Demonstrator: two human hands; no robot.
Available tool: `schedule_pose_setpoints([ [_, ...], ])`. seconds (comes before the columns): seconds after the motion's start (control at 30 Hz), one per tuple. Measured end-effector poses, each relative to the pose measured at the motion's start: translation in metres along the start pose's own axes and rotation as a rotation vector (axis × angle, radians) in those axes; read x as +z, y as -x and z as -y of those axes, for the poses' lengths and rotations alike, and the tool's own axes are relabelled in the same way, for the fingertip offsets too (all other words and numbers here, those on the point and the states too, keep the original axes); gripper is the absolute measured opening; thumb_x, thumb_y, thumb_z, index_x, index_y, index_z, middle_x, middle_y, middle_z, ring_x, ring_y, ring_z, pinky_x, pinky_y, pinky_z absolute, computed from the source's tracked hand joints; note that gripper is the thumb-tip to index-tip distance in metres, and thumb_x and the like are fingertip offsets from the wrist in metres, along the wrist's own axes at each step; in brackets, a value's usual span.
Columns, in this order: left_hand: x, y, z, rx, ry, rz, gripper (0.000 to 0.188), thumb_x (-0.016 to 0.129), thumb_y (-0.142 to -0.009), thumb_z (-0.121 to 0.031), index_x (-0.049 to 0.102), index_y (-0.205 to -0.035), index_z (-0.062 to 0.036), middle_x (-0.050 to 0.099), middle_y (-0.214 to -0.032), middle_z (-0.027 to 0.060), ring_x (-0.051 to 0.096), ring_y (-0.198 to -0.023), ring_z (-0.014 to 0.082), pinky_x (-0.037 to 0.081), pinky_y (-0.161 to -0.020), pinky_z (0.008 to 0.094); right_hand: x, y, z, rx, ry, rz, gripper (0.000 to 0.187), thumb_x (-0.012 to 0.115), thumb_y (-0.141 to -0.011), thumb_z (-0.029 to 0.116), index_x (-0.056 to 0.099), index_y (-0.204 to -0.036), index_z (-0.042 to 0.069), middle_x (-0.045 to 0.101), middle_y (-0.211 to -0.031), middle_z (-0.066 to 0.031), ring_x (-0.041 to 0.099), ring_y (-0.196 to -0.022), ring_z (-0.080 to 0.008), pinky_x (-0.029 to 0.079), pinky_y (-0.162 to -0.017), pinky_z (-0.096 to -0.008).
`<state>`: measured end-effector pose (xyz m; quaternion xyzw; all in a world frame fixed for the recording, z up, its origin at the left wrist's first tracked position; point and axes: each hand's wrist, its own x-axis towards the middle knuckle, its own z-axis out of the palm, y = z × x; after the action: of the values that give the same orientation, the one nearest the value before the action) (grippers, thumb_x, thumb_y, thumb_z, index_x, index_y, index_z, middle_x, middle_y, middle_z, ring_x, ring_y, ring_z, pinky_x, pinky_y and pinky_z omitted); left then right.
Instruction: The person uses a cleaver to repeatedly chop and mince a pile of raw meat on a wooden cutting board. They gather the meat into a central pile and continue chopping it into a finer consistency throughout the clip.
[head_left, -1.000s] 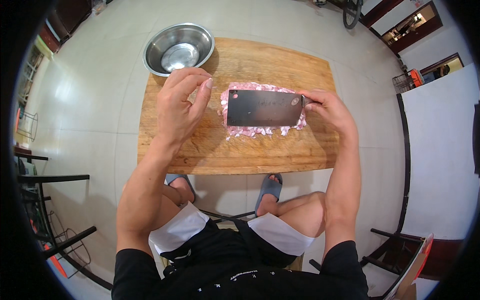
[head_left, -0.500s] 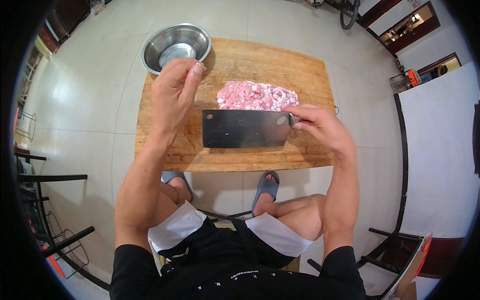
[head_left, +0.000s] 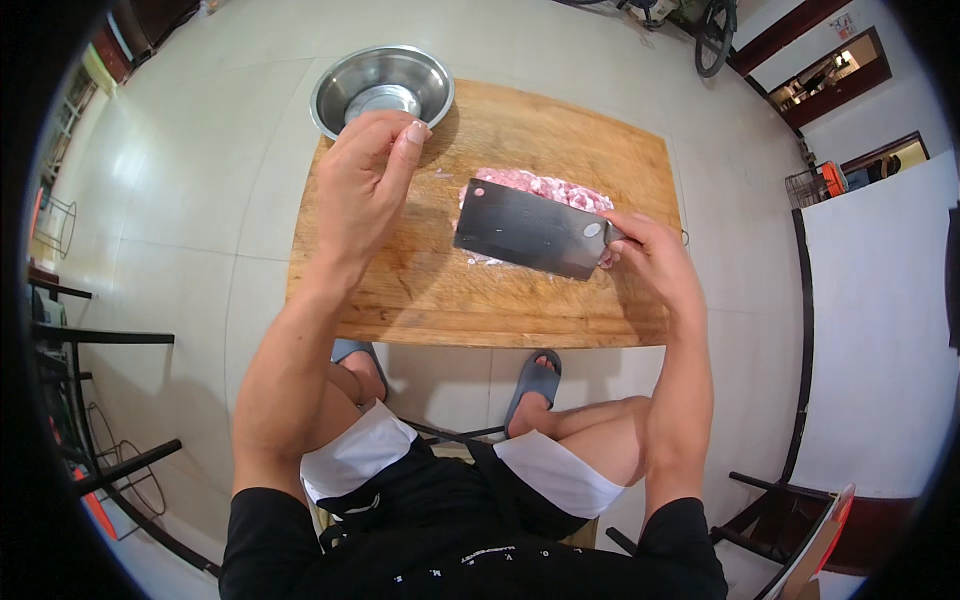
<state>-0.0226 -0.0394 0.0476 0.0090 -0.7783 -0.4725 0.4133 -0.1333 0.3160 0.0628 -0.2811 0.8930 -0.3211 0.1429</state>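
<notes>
My right hand (head_left: 655, 258) grips the short handle of a wide, dark cleaver (head_left: 530, 232). The blade lies tilted across a flat heap of minced meat (head_left: 555, 188), pink with white fat. Most of the heap is hidden under the blade; its far edge and a few bits at the near side show. I cannot tell whether the blade touches the meat. My left hand (head_left: 362, 190) is raised at the left of the meat, fingers curled with the thumb pressed against them. Whatever it pinches, if anything, is too small to make out.
The meat lies on a wooden chopping table (head_left: 400, 310). At its far left corner stands a steel bowl (head_left: 322, 108), partly behind my left hand. Black-legged furniture (head_left: 110, 337) is at the left, a white-topped table (head_left: 880, 330) at the right, a bicycle wheel (head_left: 714, 38) far off.
The cleaver has moved from the near side of the meat to over it, its blade turning so the left end points farther away. My left hand keeps its pinched, raised pose.
</notes>
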Motion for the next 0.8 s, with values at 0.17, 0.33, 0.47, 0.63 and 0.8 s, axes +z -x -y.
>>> schedule_pose_setpoints([
  [0.17,-0.008,-0.003,-0.001,-0.024,0.002,0.008,0.021,0.067,-0.109,-0.015,0.077,-0.105,0.0027,0.076,-0.107,0.0096,0.069,-0.099,0.0188,0.054,-0.087,0.0321,-0.007,0.026,0.022,0.038,-0.028,-0.251,0.038,0.068,-0.098,-0.003,0.069,-0.135,-0.001,0.075,-0.106,-0.0075,0.071,-0.095,-0.0164,0.056,-0.087,-0.0327],
  [0.33,-0.009,-0.003,0.002,-0.001,0.015,-0.022,0.019,0.072,-0.106,-0.016,0.078,-0.103,0.0016,0.077,-0.105,0.0107,0.07,-0.095,0.0234,0.056,-0.081,0.035,0.034,0.046,0.058,0.278,-0.626,-0.078,0.034,0.067,-0.102,0.004,0.057,-0.133,-0.002,0.067,-0.099,-0.0061,0.066,-0.07,-0.0106,0.055,-0.062,-0.0277],
  [0.47,-0.01,-0.002,-0.002,-0.029,0.013,0.002,0.021,0.066,-0.109,-0.015,0.077,-0.105,0.0025,0.076,-0.108,0.0094,0.068,-0.099,0.0183,0.054,-0.087,0.032,0.084,0.045,0.078,0.274,-0.821,0.062,0.029,0.065,-0.103,0.003,0.049,-0.128,0.0,0.063,-0.094,-0.0072,0.063,-0.06,-0.0119,0.051,-0.052,-0.0298],
  [0.63,-0.011,-0.003,-0.004,-0.051,0.019,0.03,0.023,0.063,-0.111,-0.015,0.077,-0.106,0.0024,0.075,-0.11,0.0087,0.067,-0.103,0.0165,0.053,-0.092,0.0319,0.123,0.029,0.091,0.213,-0.943,0.085,0.029,0.064,-0.104,0.005,0.049,-0.127,-0.002,0.061,-0.089,-0.0065,0.059,-0.055,-0.012,0.049,-0.05,-0.0296],
  [0.8,-0.011,-0.002,-0.007,-0.105,0.043,0.056,0.023,0.063,-0.112,-0.015,0.076,-0.107,0.0032,0.075,-0.11,0.009,0.067,-0.104,0.0169,0.053,-0.093,0.0314,0.134,0.02,0.089,0.257,-0.822,0.082,0.027,0.064,-0.104,0.008,0.05,-0.126,0.0,0.063,-0.081,-0.0059,0.06,-0.053,-0.013,0.049,-0.048,-0.0302],
])
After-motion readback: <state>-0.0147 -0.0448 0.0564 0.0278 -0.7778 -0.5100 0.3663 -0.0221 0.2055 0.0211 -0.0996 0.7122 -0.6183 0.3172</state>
